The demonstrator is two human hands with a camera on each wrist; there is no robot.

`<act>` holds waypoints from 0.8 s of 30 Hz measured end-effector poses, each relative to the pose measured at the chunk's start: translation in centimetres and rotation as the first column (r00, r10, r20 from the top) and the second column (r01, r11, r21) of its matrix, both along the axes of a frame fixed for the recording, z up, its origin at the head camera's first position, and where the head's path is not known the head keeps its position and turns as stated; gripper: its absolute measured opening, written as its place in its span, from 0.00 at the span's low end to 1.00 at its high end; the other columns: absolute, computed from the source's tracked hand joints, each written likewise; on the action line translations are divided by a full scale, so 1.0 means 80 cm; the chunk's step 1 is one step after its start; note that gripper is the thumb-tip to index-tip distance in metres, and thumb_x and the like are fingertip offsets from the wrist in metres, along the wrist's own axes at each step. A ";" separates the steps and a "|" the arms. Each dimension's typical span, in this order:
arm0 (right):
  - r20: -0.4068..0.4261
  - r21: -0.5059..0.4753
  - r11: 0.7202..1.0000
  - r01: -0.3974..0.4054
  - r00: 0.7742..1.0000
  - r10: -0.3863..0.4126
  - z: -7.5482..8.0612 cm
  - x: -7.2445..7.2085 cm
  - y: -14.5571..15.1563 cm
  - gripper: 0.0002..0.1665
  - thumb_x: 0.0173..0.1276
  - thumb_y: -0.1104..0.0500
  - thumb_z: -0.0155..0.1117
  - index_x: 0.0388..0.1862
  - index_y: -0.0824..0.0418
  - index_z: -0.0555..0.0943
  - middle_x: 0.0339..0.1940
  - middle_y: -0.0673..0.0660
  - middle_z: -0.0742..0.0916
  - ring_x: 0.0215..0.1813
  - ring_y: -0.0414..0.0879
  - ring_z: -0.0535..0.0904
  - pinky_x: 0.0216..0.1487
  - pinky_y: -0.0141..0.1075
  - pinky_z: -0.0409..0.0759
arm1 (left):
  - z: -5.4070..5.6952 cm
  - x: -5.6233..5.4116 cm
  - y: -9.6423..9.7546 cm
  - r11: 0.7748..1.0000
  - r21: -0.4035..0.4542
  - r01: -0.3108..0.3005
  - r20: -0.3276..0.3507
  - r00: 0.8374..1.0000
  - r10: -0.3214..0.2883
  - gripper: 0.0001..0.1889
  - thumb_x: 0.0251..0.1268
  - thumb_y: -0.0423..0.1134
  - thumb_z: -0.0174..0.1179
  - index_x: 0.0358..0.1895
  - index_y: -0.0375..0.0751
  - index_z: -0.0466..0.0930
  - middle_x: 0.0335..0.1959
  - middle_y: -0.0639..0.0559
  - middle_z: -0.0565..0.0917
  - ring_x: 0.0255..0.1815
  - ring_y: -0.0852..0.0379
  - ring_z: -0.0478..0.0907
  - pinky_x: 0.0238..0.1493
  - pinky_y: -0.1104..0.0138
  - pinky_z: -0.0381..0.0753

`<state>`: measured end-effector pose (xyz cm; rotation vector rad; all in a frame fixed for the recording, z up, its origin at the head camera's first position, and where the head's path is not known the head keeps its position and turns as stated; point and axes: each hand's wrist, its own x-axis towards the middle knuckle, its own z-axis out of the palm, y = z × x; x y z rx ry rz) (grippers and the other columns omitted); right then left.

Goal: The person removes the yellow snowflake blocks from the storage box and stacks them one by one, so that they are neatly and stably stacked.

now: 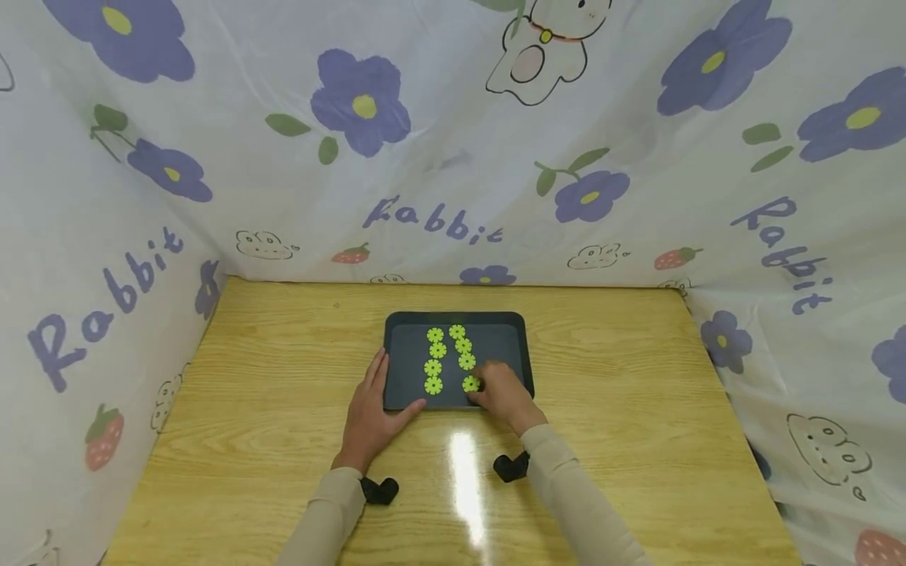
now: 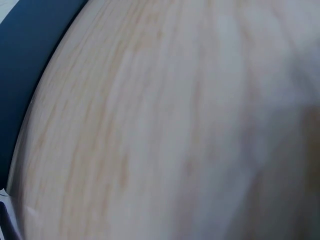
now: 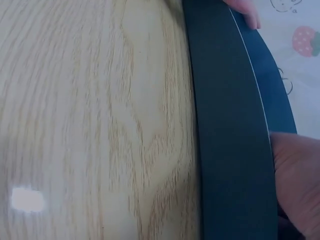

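A dark slate-coloured rectangular tray point(image 1: 449, 373), smooth, with rounded corners and a raised rim, lies on a glossy wooden surface point(image 1: 283, 393) whose pale yellow grain runs in long wavy streaks; a bright patch of reflected light shines just in front of the tray. Inside the tray are eight small lime-green discs, flat and round with notched edges like little cogs. Four form a left column point(image 1: 438, 350), running from near the tray's back toward its front. Three more form a slanting right column point(image 1: 463, 345), and the eighth, a front disc point(image 1: 470, 384), sits just beyond its near end, toward the tray's front right. The right hand point(image 1: 504, 393) reaches over the tray's right front corner, fingers curled, pinching that front disc. The left hand point(image 1: 370, 413) rests against the tray's left side, fingers extended and relaxed, the thumb lying along the front rim. Both arms wear beige cloth sleeves point(image 1: 576, 491), with a black fitting point(image 1: 511, 467) beside each wrist. Behind the tray and to either side hangs softly creased white fabric point(image 1: 453, 118), printed with purple flowers, green leaves, strawberries and outlined animals. The word "Rabbit" appears in purple handwritten-style letters behind, left and right of the tray.
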<state>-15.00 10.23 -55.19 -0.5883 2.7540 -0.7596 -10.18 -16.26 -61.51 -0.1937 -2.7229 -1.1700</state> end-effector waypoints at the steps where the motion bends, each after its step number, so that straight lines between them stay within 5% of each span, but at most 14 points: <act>1: -0.008 -0.004 1.000 0.001 1.000 -0.001 -0.001 0.001 0.001 0.15 0.67 0.60 0.76 0.49 0.67 0.89 0.36 0.56 0.84 0.37 0.45 0.78 0.36 0.37 0.80 | 0.000 0.001 0.000 1.000 0.002 -0.001 0.001 1.000 0.001 0.57 0.60 0.64 0.71 0.84 0.40 0.51 0.86 0.56 0.49 0.81 0.43 0.57 0.75 0.41 0.63; 8: -0.099 -0.068 0.996 0.051 0.993 -0.058 0.009 0.007 0.021 0.22 0.68 0.55 0.76 0.55 0.68 0.87 0.44 0.59 0.87 0.38 0.45 0.81 0.37 0.39 0.84 | -0.005 0.007 0.002 1.000 0.012 0.000 -0.018 1.000 0.001 0.57 0.60 0.64 0.71 0.84 0.39 0.52 0.85 0.54 0.50 0.80 0.40 0.59 0.74 0.39 0.64; 15: -0.279 -0.080 0.990 0.115 0.951 -0.133 0.040 -0.004 0.065 0.21 0.66 0.54 0.78 0.53 0.66 0.88 0.41 0.58 0.87 0.30 0.44 0.81 0.29 0.39 0.83 | -0.008 0.005 0.001 1.000 -0.002 -0.013 -0.042 0.999 0.013 0.57 0.60 0.65 0.71 0.84 0.41 0.51 0.85 0.54 0.50 0.79 0.39 0.60 0.73 0.39 0.66; 24: -0.263 -0.120 0.942 0.314 0.905 -0.335 0.042 -0.004 0.139 0.24 0.69 0.55 0.75 0.55 0.72 0.86 0.42 0.66 0.87 0.37 0.56 0.85 0.33 0.50 0.86 | -0.006 0.010 0.004 1.000 -0.012 -0.012 -0.035 0.999 0.012 0.58 0.59 0.67 0.70 0.84 0.38 0.52 0.85 0.53 0.51 0.78 0.38 0.61 0.72 0.38 0.67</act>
